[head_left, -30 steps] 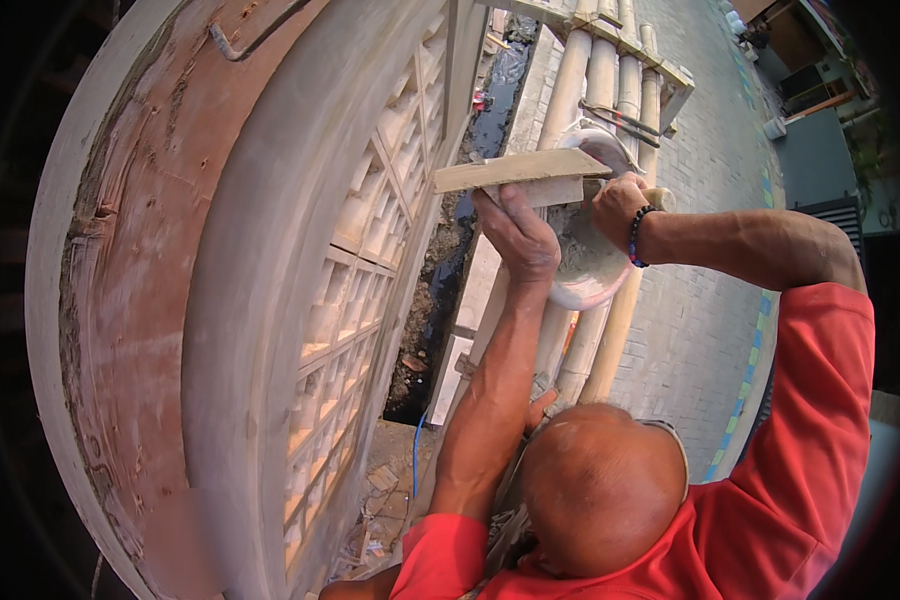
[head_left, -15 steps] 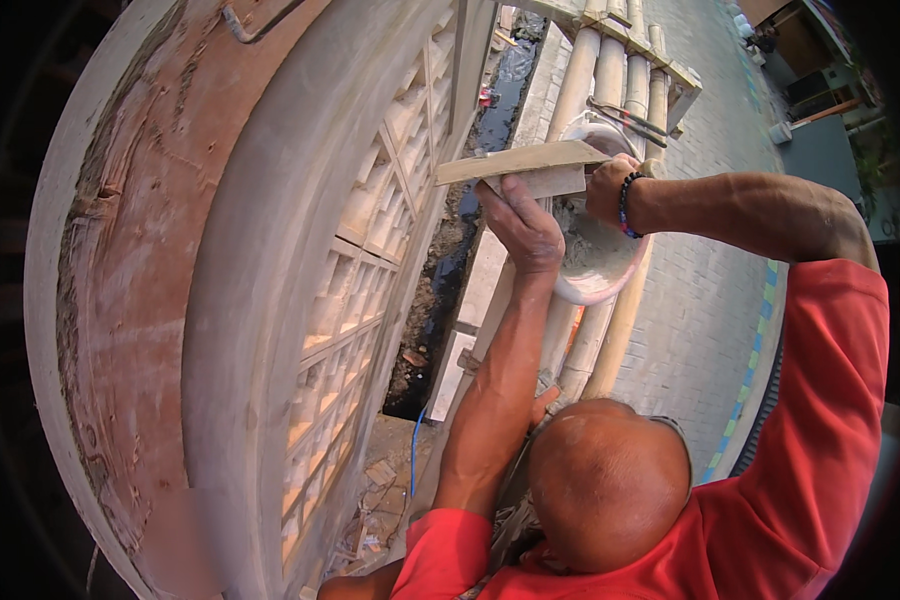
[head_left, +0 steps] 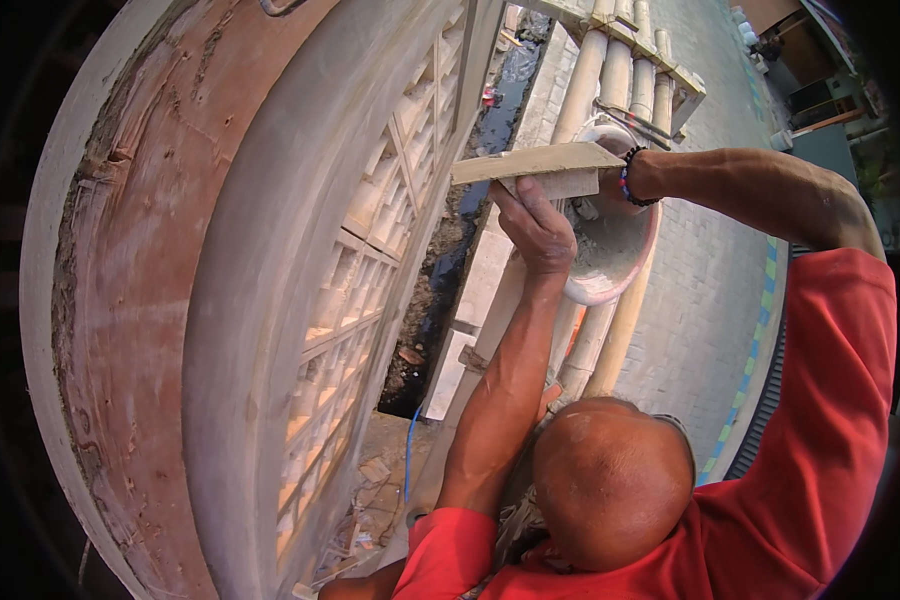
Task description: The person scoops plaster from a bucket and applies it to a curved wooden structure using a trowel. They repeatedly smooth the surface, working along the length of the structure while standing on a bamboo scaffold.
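Wooden float (head_left: 535,165) lies near-horiz, long axis L-R, left hand (head_left: 535,232) gripping

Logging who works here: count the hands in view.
2: left hand gripping under the flat board; right hand, mostly hidden behind it, over the bucket. Others may be hidden.

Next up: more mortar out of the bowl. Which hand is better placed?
Probably the right. The right hand is already at the bowl, just above the grey mortar, while the left hand is busy gripping the board from below.
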Demonstrator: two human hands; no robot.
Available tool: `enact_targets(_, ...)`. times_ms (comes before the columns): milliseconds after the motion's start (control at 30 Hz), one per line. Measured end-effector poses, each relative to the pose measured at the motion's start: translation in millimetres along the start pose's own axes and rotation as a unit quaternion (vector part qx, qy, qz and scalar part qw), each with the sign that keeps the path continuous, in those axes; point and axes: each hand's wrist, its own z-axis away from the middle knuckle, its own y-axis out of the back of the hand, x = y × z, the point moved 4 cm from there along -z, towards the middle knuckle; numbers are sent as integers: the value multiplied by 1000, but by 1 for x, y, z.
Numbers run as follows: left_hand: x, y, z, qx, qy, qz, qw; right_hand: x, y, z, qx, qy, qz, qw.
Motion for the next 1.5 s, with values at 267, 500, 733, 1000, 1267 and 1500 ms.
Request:
enact_targets(267,5,-2,3,-6,17,4,1000,18,-23,12,-94,-6,-79,992)
enact_targets(500,-11,-2,-4,-29,41,88,995,26,-53,18,-99,41,-70,992)
enact_targets(733,-17,-4,-12,-15,55,116,992,5,-46,27,24,182,150,972)
enact_targets(1000,-16,-4,-13,-9,67,109,992,8,-73,34,79,155,-49,983)
enact_targets(1267,-11,-4,-15,-3,90,107,990,13,-95,40,31,115,-314,942)
enact_targets(1500,-21,0,-38,38,101,191,976,35,-130,65,103,124,-505,848)
